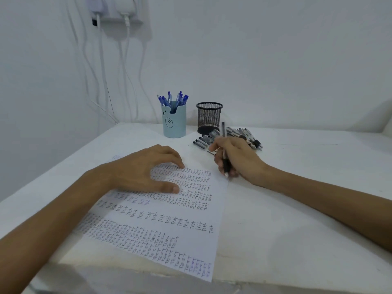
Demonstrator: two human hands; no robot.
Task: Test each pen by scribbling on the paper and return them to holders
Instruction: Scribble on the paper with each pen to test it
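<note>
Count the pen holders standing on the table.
2. A pale blue holder stands at the back of the table, filled with blue pens; a black mesh holder stands just right of it, behind the loose black pens. No others show; none seems hidden.

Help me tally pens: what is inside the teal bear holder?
Blue pens stand in the teal holder; only their upper ends show above the rim. Its opaque wall hides the rest, so the exact count is unclear.
</note>
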